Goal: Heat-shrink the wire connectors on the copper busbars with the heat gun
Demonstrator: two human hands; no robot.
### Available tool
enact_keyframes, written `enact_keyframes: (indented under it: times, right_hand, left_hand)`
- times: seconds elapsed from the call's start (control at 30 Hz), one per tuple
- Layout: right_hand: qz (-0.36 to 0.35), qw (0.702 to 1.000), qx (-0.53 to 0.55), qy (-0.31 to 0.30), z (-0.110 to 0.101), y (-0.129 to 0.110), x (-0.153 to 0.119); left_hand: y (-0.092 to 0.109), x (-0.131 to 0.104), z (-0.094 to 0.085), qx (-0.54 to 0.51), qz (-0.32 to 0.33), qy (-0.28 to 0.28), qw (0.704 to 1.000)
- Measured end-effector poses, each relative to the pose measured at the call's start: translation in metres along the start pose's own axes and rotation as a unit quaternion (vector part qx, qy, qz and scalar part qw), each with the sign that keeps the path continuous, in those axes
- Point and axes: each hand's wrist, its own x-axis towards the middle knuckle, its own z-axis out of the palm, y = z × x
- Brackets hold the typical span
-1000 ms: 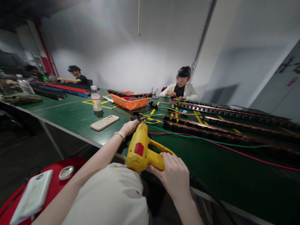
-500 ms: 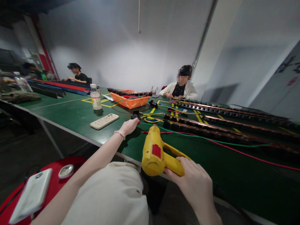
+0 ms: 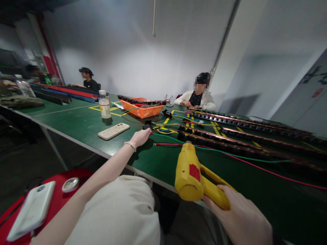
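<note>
A yellow heat gun (image 3: 189,173) is gripped by its handle in my right hand (image 3: 240,214), over the table's front edge, its nozzle pointing away from me. My left hand (image 3: 142,137) is closed at the end of a wire bundle, by a small black connector (image 3: 147,126); the fingertips' exact hold is partly hidden. Blue, yellow and green wires (image 3: 166,130) run from there to a long black bar with copper strips (image 3: 212,137). A red wire (image 3: 168,144) with a ring terminal lies just beyond the nozzle.
On the green table (image 3: 76,119) stand a bottle (image 3: 104,105), a phone in a beige case (image 3: 113,131) and an orange basket (image 3: 143,111). More copper-strip bars (image 3: 255,122) lie right. A co-worker (image 3: 196,95) sits opposite. A red stool (image 3: 76,173) holds a white device (image 3: 33,211).
My right hand has moved the heat gun to the right and a little toward me, away from the wires. My left hand has stayed in place.
</note>
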Motion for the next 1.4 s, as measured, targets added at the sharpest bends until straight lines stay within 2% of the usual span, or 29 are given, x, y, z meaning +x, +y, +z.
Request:
enact_keyframes:
  times: [0.17,0.3,0.53,0.93,1.17,1.4]
  right_hand:
    - [-0.019,0.999,-0.020,0.017,-0.001,0.006,-0.009]
    - [-0.021,0.998,-0.045,0.047,-0.005,-0.001,-0.011]
    - [-0.032,0.997,-0.048,0.054,-0.008,-0.013,-0.006]
    - [-0.065,0.994,0.038,0.073,0.006,-0.053,0.018]
    - [-0.057,0.994,0.079,0.040,0.015,-0.081,0.030]
    - [-0.052,0.992,0.109,0.033,0.021,-0.103,0.037]
  left_hand:
    - [-0.001,0.001,0.001,-0.001,0.007,0.002,1.000]
    - [-0.002,0.002,0.002,0.005,0.009,0.003,1.000]
    - [-0.003,0.003,0.003,0.003,-0.001,0.002,1.000]
    - [-0.001,0.002,0.001,-0.003,0.004,0.005,1.000]
    - [0.001,0.001,0.000,-0.003,0.004,0.002,1.000]
    - [0.000,0.003,0.003,0.013,-0.007,-0.009,1.000]
